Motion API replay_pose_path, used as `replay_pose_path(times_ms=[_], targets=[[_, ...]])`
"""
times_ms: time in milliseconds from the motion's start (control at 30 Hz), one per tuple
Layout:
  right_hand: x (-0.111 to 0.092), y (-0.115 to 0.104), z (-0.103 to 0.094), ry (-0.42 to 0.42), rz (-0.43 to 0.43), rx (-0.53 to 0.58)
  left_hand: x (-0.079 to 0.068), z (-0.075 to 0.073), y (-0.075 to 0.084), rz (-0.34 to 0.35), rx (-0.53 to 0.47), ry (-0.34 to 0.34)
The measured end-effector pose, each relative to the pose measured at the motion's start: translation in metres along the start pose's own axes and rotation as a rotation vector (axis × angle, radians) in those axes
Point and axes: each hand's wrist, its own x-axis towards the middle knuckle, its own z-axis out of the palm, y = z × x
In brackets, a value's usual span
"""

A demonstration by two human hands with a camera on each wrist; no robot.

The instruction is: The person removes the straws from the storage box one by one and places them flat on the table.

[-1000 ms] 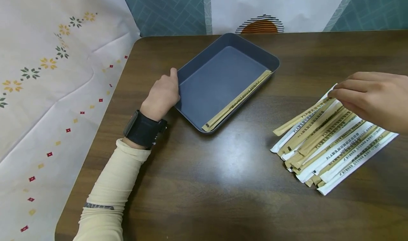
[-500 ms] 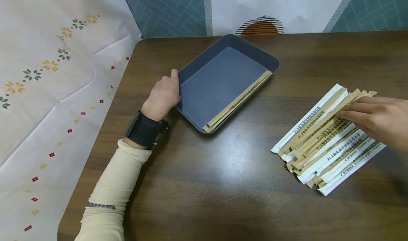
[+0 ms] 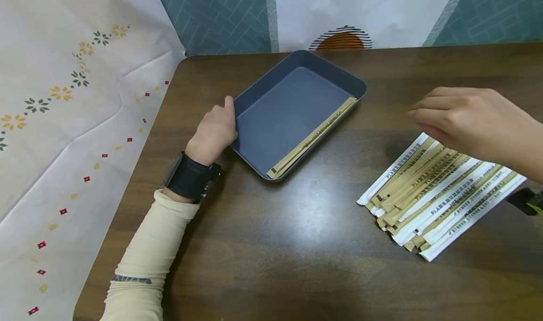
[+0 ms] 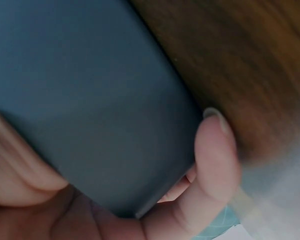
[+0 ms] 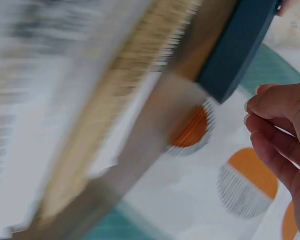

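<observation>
My left hand (image 3: 215, 131) grips the near-left edge of a shallow blue-grey tray (image 3: 292, 111). The left wrist view shows fingers (image 4: 216, 160) curled around the tray's corner (image 4: 130, 195). Along the tray's right side lie brown paper-wrapped straws (image 3: 311, 139). My right hand (image 3: 462, 116) hovers over the upper end of a slanted pile of white and brown paper-wrapped straws (image 3: 441, 198), some lettered PLA. In the right wrist view this hand (image 5: 285, 125) has loosely bent fingers, thumb near the fingertips, with nothing visible between them. The pile (image 5: 90, 100) is blurred there.
Everything rests on a dark wooden table (image 3: 297, 264). A white patterned cloth (image 3: 85, 146) hangs along its left side. Beyond the far edge shows a teal and white patterned covering (image 3: 225, 14). A black wrist strap (image 3: 528, 201) shows at the right edge.
My right hand let a brown wrapped straw go onto the pile, after drawing it right, then lifted away up and left. The left hand stays at the tray, which has not moved on the table.
</observation>
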Motion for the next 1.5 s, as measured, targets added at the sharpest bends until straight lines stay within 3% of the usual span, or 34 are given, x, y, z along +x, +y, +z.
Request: replay_pose_path(times_ms=[200, 367, 533, 667, 833, 1200, 1500], targets=[[0.056, 0.003, 0.013, 0.010, -0.074, 0.090, 0.000, 0.002, -0.001, -0.013, -0.002, -0.011], [0.097, 0.004, 0.019, -0.183, -0.047, 0.119, 0.001, 0.003, 0.000, -0.029, -0.004, -0.019], [0.128, 0.004, 0.037, -0.366, -0.013, 0.263, 0.000, 0.003, 0.000, -0.021, -0.002, -0.012], [0.143, 0.001, 0.052, -0.482, 0.024, 0.329, -0.001, 0.002, 0.001, -0.017, -0.008, -0.014], [0.150, -0.005, 0.057, -0.578, 0.066, 0.267, -0.001, 0.000, 0.003, -0.013, -0.011, -0.011], [0.157, -0.013, 0.067, -0.575, 0.003, 0.082, 0.000, -0.001, 0.001, -0.023, -0.011, -0.016], [0.152, -0.007, 0.070, -0.464, -0.051, 0.140, -0.001, -0.002, -0.001, -0.013, -0.009, -0.004]])
